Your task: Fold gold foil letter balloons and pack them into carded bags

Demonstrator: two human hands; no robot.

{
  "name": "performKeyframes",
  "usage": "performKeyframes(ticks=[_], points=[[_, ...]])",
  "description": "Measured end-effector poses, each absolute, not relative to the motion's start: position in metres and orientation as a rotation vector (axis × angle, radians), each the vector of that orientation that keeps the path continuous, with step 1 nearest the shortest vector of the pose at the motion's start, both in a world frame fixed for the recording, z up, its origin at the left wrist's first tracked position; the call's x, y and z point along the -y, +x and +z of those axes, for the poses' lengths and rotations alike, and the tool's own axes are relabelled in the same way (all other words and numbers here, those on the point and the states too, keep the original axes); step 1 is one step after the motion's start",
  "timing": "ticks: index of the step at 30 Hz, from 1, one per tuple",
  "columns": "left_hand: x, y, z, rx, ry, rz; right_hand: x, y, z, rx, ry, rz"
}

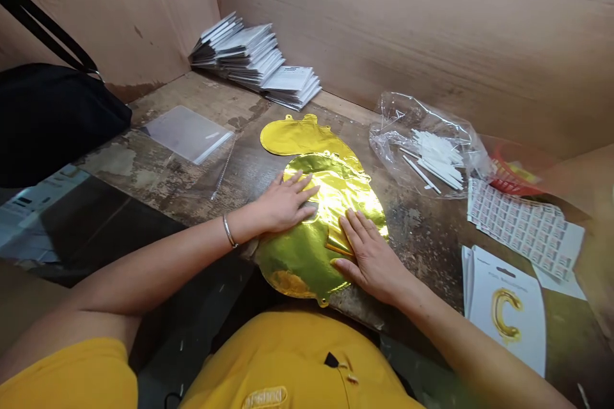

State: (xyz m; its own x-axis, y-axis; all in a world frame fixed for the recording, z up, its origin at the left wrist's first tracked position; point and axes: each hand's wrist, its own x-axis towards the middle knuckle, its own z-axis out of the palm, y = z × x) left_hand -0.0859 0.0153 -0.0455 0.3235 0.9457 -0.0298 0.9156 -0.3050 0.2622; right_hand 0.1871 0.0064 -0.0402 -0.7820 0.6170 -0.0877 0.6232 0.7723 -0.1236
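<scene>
A shiny gold foil balloon, flat and uninflated, lies partly folded on the worn table in front of me. Its far part curves away to the upper left, and its near end hangs at the table's front edge. My left hand rests flat on the left side of the foil, fingers spread. On the right side, my right hand presses flat with fingers stretched out, beside a small folded-over flap of foil. Neither hand grips anything.
Stacks of white packets stand along the back wall. A clear plastic sleeve lies left. To the right are a clear bag of white straws, a red basket, sticker sheets and balloon packaging cards. A black bag sits far left.
</scene>
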Motion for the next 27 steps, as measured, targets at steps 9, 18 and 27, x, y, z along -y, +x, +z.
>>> performKeyframes(ticks=[9,18,27], points=[[0.034,-0.033,-0.022,-1.141,2.797,0.461,-0.009,0.183,-0.042,-2.889,1.067,-0.273],[0.06,-0.018,-0.051,-1.212,2.73,0.223,0.02,0.192,-0.03,-2.922,1.123,-0.151],[0.063,-0.015,-0.049,-1.226,2.73,0.296,0.055,0.249,-0.023,-2.834,1.358,0.015]])
